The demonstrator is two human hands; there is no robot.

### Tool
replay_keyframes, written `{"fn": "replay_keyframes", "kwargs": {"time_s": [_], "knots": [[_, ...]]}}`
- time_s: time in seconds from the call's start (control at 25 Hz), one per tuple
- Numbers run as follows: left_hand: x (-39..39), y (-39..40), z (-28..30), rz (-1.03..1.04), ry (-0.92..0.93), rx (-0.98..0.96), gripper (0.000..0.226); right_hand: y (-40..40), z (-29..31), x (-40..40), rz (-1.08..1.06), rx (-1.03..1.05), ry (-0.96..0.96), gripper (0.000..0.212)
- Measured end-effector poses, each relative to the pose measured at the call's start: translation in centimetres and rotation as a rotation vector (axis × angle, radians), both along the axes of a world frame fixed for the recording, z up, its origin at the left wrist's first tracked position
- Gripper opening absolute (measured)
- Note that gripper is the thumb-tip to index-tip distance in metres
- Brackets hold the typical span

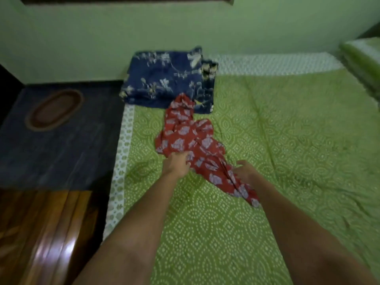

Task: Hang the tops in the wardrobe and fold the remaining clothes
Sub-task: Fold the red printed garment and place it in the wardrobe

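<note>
Green printed bedsheet [267,140], and on it the folding step, with the red floral garment [191,140] next.

It lies crumpled just in front of the folded navy floral garment [164,79], its far tip touching that pile. My left hand [176,163] pinches its near-left edge; my right hand [245,171] rests spread at its near tail, though blur hides any grip. Next I would need to spread it flat.

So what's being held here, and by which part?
The red garment, crumpled on the bed. The left hand grips its near left edge. The right hand is at its near tail end; whether it grips cannot be told.
</note>
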State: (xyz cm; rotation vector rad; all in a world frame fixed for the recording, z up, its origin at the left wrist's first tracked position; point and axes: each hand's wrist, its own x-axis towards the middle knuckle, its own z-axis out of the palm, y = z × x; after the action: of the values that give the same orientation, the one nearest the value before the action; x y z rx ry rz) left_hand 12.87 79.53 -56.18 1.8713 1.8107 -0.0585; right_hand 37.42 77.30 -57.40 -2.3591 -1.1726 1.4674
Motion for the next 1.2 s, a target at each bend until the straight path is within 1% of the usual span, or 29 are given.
{"fn": "replay_keyframes", "kwargs": {"time_s": [0.08, 0.12, 0.2, 0.28, 0.32, 0.4, 0.48, 0.52, 0.56, 0.6, 0.68, 0.72, 0.76, 0.8, 0.88, 0.92, 0.96, 1.04, 1.08, 1.12, 1.2], "knots": [[1.8, -0.4, -5.7, -0.113, 0.083, -0.055, 0.032, -0.2, -6.5, 1.2, 0.093, -0.059, -0.088, 0.048], [2.6, -0.4, -8.6, -0.171, 0.103, -0.061, 0.034, -0.1, -9.4, 1.7, 0.142, -0.065, -0.154, 0.053], [3.5, -0.5, -13.5, -0.274, 0.107, -0.005, 0.052, 0.5, -13.8, 2.6, 0.260, -0.051, -0.318, 0.069], [3.7, -0.5, -17.1, -0.321, 0.106, 0.014, 0.072, 1.7, -16.8, 2.8, 0.221, -0.031, -0.358, 0.076], [3.6, -0.4, -18.7, -0.339, 0.112, -0.026, 0.075, 2.3, -18.2, 2.8, 0.206, -0.010, -0.372, 0.078], [3.1, -0.5, -20.8, -0.370, 0.127, -0.118, 0.074, 3.5, -19.3, 2.3, 0.263, 0.004, -0.453, 0.080], [2.6, -1.0, -21.6, -0.377, 0.124, -0.165, 0.077, 3.9, -19.7, 1.5, 0.339, 0.018, -0.518, 0.074], [2.5, -1.3, -21.6, -0.363, 0.117, -0.175, 0.080, 3.7, -19.7, 0.8, 0.398, 0.040, -0.513, 0.066], [2.6, -1.5, -21.1, -0.344, 0.115, -0.174, 0.084, 3.5, -19.5, -0.2, 0.467, 0.067, -0.465, 0.055], [2.9, -1.6, -20.2, -0.328, 0.123, -0.160, 0.091, 3.0, -18.7, -1.4, 0.540, 0.091, -0.367, 0.044], [3.4, -1.9, -17.4, -0.336, 0.135, -0.058, 0.103, 1.5, -15.4, -4.1, 0.673, 0.100, -0.134, 0.028], [3.7, -1.7, -15.4, -0.369, 0.137, -0.015, 0.104, 1.1, -13.1, -5.1, 0.722, 0.092, -0.059, 0.023], [4.0, -1.6, -14.0, -0.407, 0.144, -0.022, 0.098, 1.0, -11.2, -5.9, 0.753, 0.074, -0.023, 0.020], [4.1, -1.4, -11.5, -0.450, 0.160, -0.035, 0.084, 1.0, -8.4, -6.0, 0.775, 0.074, -0.013, 0.018], [4.0, -1.4, -5.6, -0.513, 0.255, -0.065, 0.054, 1.1, -2.2, -5.4, 0.817, 0.051, -0.027, 0.017], [3.9, -1.5, -2.2, -0.532, 0.310, -0.040, 0.046, 1.0, 1.4, -4.9, 0.838, 0.055, -0.059, 0.020], [3.8, -1.8, 1.1, -0.539, 0.364, -0.015, 0.043, 0.9, 4.8, -4.5, 0.862, 0.060, -0.095, 0.020], [3.7, -2.7, 7.3, -0.521, 0.437, 0.010, 0.049, 0.5, 11.9, -4.0, 0.894, 0.108, -0.157, 0.020], [3.5, -3.3, 10.0, -0.504, 0.464, -0.009, 0.053, -0.1, 15.3, -3.8, 0.890, 0.131, -0.185, 0.020], [3.1, -4.2, 13.3, -0.493, 0.490, -0.024, 0.059, -1.0, 19.2, -3.6, 0.849, 0.164, -0.191, 0.021], [2.1, -5.7, 18.5, -0.462, 0.499, -0.059, 0.069, -2.8, 26.3, -3.1, 0.678, 0.258, -0.141, 0.027]]}}
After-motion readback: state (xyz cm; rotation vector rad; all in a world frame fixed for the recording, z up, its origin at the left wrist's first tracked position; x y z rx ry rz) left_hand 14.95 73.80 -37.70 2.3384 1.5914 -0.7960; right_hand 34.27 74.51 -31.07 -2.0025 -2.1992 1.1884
